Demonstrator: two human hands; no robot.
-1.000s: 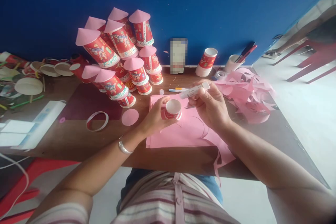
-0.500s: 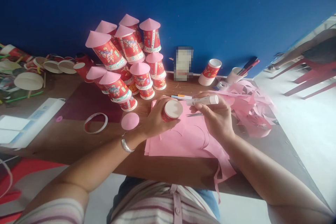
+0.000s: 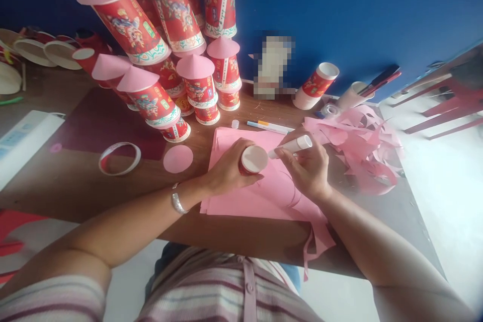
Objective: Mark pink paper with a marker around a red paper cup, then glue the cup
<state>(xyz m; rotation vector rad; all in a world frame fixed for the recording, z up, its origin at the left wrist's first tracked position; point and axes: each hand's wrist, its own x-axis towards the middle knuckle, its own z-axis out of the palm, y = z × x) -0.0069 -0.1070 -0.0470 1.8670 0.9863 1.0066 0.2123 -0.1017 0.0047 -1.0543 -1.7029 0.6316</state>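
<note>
My left hand (image 3: 230,165) is wrapped round a red paper cup (image 3: 254,160), whose round whitish end faces up toward me. In my right hand (image 3: 307,168) is a white glue stick (image 3: 292,146), gripped between thumb and fingers and tilted. Its lower end is right by the cup's right rim; whether they touch I cannot tell. Both hands are above a stack of pink paper (image 3: 241,201) with curved cuts. Left of my left hand lies a pink paper disc (image 3: 178,159). A small clear cap (image 3: 235,124) and a white marker (image 3: 269,127) lie behind the paper.
Stacked red cups with pink cone tops (image 3: 151,100) stand at back left. Pink paper scraps (image 3: 366,151) heap at right, near a tape roll (image 3: 329,110), a pen cup (image 3: 352,94) and another red-and-white cup (image 3: 317,85). A cut cup ring (image 3: 119,159) lies at left.
The view has shifted closer to the table. The glue stick's lower end has come nearer the cup's rim. The small clear cap now shows, and the scissors on the paper are hidden.
</note>
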